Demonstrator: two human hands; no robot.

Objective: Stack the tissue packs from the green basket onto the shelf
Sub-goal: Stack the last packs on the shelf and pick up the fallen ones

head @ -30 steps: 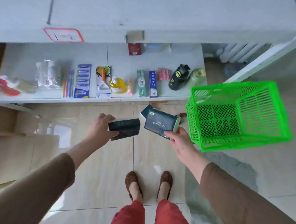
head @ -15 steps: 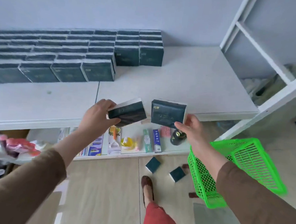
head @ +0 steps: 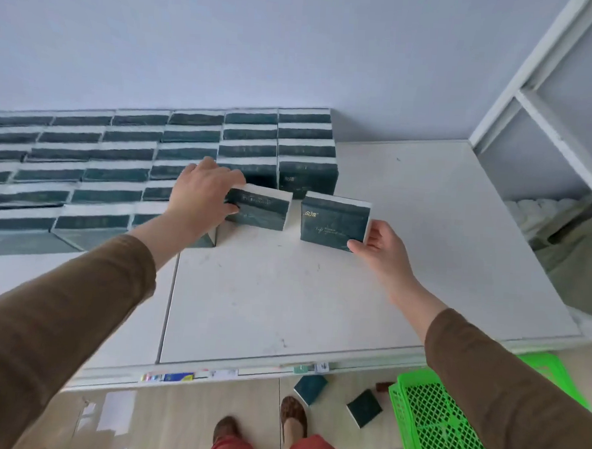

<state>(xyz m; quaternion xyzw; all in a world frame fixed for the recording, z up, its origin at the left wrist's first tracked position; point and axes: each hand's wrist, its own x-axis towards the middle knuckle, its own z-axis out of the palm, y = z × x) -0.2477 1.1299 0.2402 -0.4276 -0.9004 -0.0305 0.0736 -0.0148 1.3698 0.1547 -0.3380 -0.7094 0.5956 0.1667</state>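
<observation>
My left hand (head: 203, 193) grips a dark green tissue pack (head: 259, 208) and holds it low over the white shelf top (head: 284, 292), next to the stacked packs (head: 119, 167). My right hand (head: 379, 244) pinches a second tissue pack (head: 332, 221) by its right end, upright, just right of the first. Rows of the same dark green packs fill the shelf's back left, up against the wall. The green basket (head: 441, 427) lies on the floor at the lower right, partly hidden by my right sleeve. Two more packs (head: 364, 408) lie on the floor beside it.
The right half of the white shelf top is bare. A white frame (head: 547, 110) rises at the right, with grey-green cloth (head: 577, 259) below it. My feet (head: 291, 419) stand on the tiled floor under the shelf edge, near small brown pieces (head: 384, 387).
Both hands have moved forward and up over the shelf with their packs, from the shelf's front edge to the stack. The view has tilted up from the floor to the top shelf.
</observation>
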